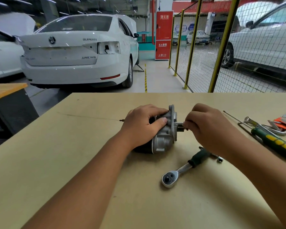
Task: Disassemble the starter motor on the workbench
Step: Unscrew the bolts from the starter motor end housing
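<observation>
Both hands grip: left hand clasps starter motor, right hand pinches its shaft (mid-workbench, ratchet near).

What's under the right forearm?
The ratchet wrench: its head and part of the green grip show on the workbench. The handle's far end is covered by the forearm.

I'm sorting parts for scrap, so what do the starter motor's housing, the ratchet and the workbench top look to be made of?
Starter motor: the front housing looks like cast aluminium, matt grey with a rough surface; the rear body is black, perhaps painted steel.
Ratchet: bright polished metal head, likely chromed steel; dark green grip, rubber or plastic.
Workbench: plain tan board, matt, apparently fibreboard or wood.
</observation>
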`<state>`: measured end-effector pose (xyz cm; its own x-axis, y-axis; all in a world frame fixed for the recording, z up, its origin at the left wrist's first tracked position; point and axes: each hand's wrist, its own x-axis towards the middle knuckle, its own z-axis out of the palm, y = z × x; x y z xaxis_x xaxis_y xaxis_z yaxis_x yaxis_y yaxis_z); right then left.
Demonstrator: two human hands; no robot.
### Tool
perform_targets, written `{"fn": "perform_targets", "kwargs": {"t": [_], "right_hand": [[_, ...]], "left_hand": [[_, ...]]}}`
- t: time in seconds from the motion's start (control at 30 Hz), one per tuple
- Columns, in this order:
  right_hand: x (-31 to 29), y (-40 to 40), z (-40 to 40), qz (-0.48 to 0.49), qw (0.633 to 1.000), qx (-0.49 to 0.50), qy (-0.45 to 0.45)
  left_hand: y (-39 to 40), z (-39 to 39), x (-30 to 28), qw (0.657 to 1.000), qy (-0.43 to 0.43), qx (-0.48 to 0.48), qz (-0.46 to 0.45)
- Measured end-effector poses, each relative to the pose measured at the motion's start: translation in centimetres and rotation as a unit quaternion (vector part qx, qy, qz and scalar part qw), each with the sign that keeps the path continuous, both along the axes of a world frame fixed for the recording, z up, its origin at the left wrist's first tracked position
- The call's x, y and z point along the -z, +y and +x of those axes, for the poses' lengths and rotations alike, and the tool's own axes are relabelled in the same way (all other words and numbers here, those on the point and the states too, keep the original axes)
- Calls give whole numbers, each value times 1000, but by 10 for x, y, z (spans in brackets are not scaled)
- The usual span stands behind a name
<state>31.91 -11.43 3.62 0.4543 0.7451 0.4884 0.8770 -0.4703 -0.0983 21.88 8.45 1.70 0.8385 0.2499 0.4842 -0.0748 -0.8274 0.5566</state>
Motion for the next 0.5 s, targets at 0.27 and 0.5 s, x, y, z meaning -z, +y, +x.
{"fn": "perform_targets", "kwargs": {"t": [0.27, 0.5], "right_hand": [[-4, 2, -11, -22, 994, 74, -82], [0, 0, -1, -14, 999, 5, 51]], "left_hand": [[-1, -2, -2, 1000, 13, 0, 11], [0, 1, -1, 1000, 7, -1, -3]]}}
